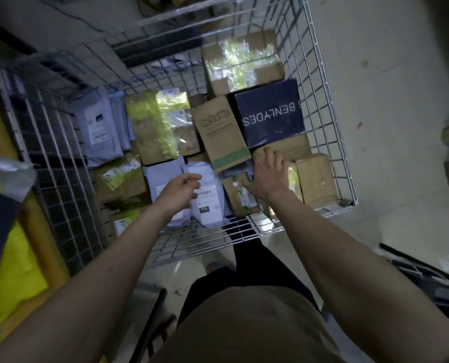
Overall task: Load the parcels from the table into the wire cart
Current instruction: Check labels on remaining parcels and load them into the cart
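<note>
1. Right hand (269,176) reaches down into the wire cart (330,142), fingers straight and spread, palm resting on a brown box (283,149) near the cart's right side.
2. Left hand (177,191) hangs above a white mailer bag (207,203), fingers loosely curled, holding nothing.
3. Parcels fill the cart floor: a dark blue box (270,112) printed BENLYDES, a tall brown carton (219,132) beside it, a tape-wrapped box (241,61) at the far end, and a grey mailer (100,129) on the left.
4. Yellow and grey parcels (14,271) lie outside the cart at the left edge, partly cut off.
</note>
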